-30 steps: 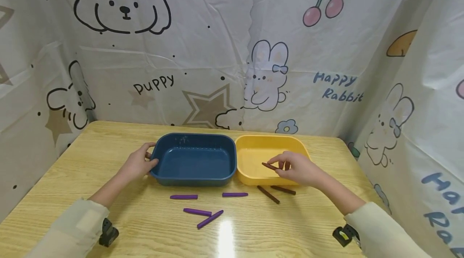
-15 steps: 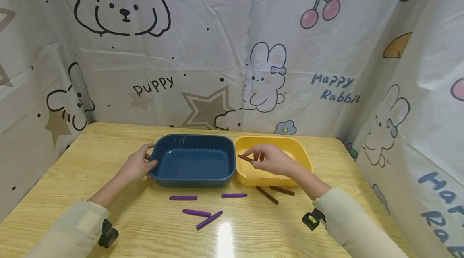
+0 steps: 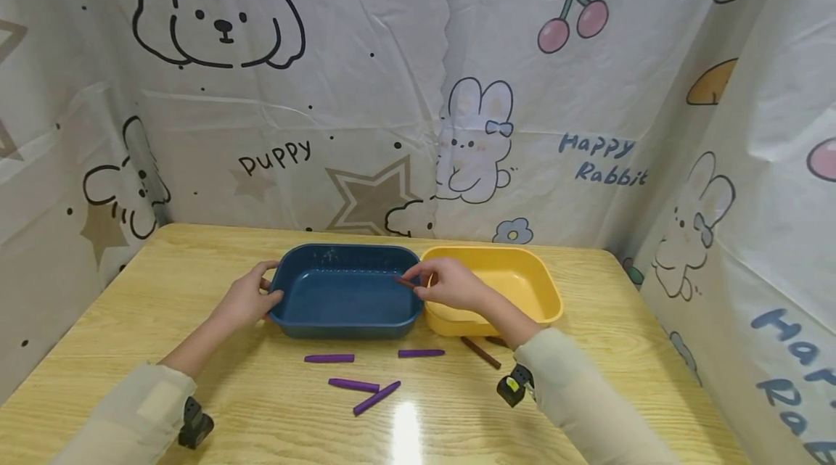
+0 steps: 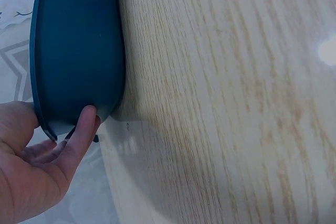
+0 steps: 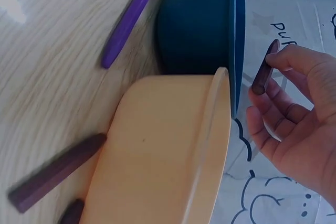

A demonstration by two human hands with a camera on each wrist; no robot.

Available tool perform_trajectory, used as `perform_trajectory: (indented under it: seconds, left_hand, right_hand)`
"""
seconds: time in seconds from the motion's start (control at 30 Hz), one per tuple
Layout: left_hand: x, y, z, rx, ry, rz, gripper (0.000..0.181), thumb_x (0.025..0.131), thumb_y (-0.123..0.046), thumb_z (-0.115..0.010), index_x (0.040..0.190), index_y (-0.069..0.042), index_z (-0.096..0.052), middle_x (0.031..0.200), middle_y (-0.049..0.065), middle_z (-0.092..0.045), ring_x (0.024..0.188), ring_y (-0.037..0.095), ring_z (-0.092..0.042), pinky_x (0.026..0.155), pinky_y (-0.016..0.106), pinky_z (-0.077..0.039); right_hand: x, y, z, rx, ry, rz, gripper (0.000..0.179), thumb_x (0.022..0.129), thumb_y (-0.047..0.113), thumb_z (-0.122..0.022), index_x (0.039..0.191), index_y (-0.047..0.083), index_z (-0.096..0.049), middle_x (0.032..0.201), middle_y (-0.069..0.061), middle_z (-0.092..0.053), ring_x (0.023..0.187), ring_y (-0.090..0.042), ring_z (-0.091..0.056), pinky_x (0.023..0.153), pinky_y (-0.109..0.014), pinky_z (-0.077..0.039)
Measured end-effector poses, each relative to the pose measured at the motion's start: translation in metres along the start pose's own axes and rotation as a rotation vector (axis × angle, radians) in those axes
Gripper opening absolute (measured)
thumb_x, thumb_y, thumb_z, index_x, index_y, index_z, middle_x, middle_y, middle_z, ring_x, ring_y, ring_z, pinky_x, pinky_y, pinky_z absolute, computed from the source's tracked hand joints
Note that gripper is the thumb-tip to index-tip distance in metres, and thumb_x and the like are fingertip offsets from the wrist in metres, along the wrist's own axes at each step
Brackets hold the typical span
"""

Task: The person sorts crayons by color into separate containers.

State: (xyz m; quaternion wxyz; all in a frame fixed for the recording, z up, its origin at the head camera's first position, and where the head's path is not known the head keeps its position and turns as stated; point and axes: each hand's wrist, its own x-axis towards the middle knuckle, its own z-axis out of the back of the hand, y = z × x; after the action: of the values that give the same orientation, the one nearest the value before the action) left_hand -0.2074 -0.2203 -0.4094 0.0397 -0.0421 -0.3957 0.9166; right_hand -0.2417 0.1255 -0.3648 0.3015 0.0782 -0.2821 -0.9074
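My right hand (image 3: 453, 284) pinches a brown crayon (image 5: 265, 67) between thumb and fingertips, its tip over the right end of the dark blue bin (image 3: 346, 330). At that bin's left end, my left hand (image 3: 247, 296) grips the wall, with digits on both sides of the rim in the left wrist view. A yellow bin (image 3: 551, 305) stands directly right of the blue one, below my right forearm. Two brown crayons lie in front of it, one (image 3: 481, 353) in plain sight and the other (image 3: 496, 341) partly behind the forearm.
Several purple crayons lie on the wooden table (image 3: 261, 407) in front of the blue bin, among them one at the left (image 3: 329, 358), one at the right (image 3: 421, 353) and a touching pair nearer me. A printed curtain (image 3: 366, 88) hangs behind the table and along its sides.
My right hand has carried the brown crayon leftward, from over the yellow bin to the blue bin's right end. My left hand has kept its grip on the blue bin.
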Motion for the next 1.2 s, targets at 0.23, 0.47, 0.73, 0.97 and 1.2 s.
perform_trajectory:
  seconds: [0.23,0.47,0.73,0.97,1.2]
  left_hand:
    - [-0.002,-0.001,0.000,-0.005,0.003,-0.001,0.058,0.091,-0.006,-0.051,0.140,0.009,-0.025,0.099,0.027,-0.055,0.056,0.015,-0.060,0.056,0.035,-0.055]
    - [-0.001,0.000,0.001,0.000,0.000,0.006,0.057,0.090,-0.006,-0.051,0.140,0.009,-0.026,0.099,0.026,-0.055,0.057,0.015,-0.060,0.055,0.033,-0.055]
    - [0.001,0.001,0.000,-0.012,0.007,0.001,0.058,0.090,-0.006,-0.051,0.140,0.009,-0.026,0.099,0.027,-0.055,0.056,0.014,-0.060,0.056,0.034,-0.055]
    - [0.001,0.000,-0.001,-0.014,0.008,0.005,0.057,0.090,-0.005,-0.052,0.140,0.009,-0.026,0.098,0.026,-0.054,0.056,0.012,-0.060,0.055,0.034,-0.056]
    - [0.001,0.001,0.001,-0.009,0.007,0.010,0.058,0.091,-0.006,-0.051,0.140,0.008,-0.026,0.099,0.026,-0.054,0.056,0.015,-0.061,0.056,0.034,-0.056]
  right_hand:
    - [0.014,0.012,-0.004,-0.010,0.024,-0.003,0.024,0.085,0.013,-0.064,0.108,0.016,-0.070,0.077,0.000,-0.064,0.065,-0.011,-0.051,0.054,-0.020,-0.041]
    - [0.032,0.023,-0.015,-0.034,0.051,0.018,0.025,0.085,0.014,-0.064,0.109,0.018,-0.069,0.079,0.001,-0.064,0.065,-0.009,-0.051,0.055,-0.019,-0.041]
    - [0.048,0.029,-0.028,-0.016,0.087,-0.010,0.025,0.086,0.014,-0.064,0.110,0.016,-0.069,0.081,0.000,-0.064,0.066,-0.010,-0.051,0.058,-0.020,-0.042]
    - [0.048,0.027,-0.030,0.014,0.063,-0.021,0.029,0.087,0.019,-0.065,0.115,0.011,-0.066,0.094,-0.005,-0.065,0.078,-0.013,-0.056,0.065,-0.021,-0.047]
    - [0.039,0.018,-0.019,0.052,0.021,-0.044,0.026,0.087,0.019,-0.066,0.111,0.010,-0.067,0.092,-0.005,-0.063,0.075,-0.012,-0.055,0.063,-0.022,-0.047]
